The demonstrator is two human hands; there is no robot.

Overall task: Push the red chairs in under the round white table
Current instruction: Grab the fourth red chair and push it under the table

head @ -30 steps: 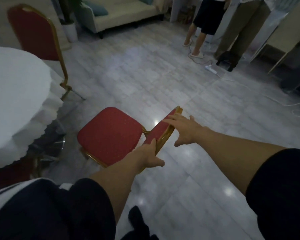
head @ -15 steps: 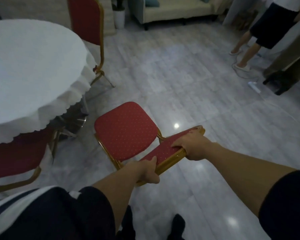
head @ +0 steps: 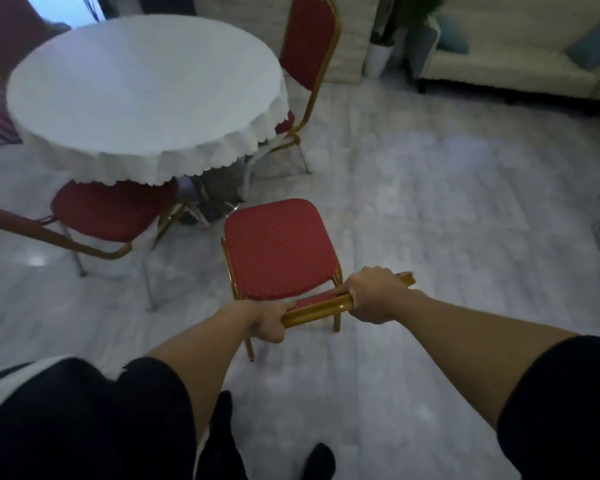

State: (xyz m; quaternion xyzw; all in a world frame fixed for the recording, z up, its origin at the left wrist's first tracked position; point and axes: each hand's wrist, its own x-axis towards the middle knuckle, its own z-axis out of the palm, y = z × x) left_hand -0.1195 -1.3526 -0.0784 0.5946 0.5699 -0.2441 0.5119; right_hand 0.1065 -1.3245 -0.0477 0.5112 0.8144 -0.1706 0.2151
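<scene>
Both hands are on the near red chair [head: 278, 247], gripping the gold top rail of its backrest: the left hand [head: 265, 322] has its fingers clamped round the rail's left end, the right hand [head: 374, 296] has its fingers wrapped over the right end. The chair stands on the pale marble floor [head: 430, 202], seat facing the round white tabletop [head: 142, 88], its front edge just short of the scalloped cloth hem and not under it yet.

Around it, a second red chair [head: 111, 209] sits at the tabletop's near-left edge, seat partly tucked beneath the cloth, its gold legs close beside the held chair's front-left corner. A third red chair [head: 309, 39] stands upright at the far-right edge, seat mostly hidden under the hem. A dark red chair back [head: 7, 32] shows at the far-left edge, blurred. The metal table base [head: 215, 188] lies straight ahead of the seat.

Along the far wall, a cream sofa [head: 510, 60] carries teal cushions [head: 593, 46], and a white planter [head: 378, 58] holds a green plant.
</scene>
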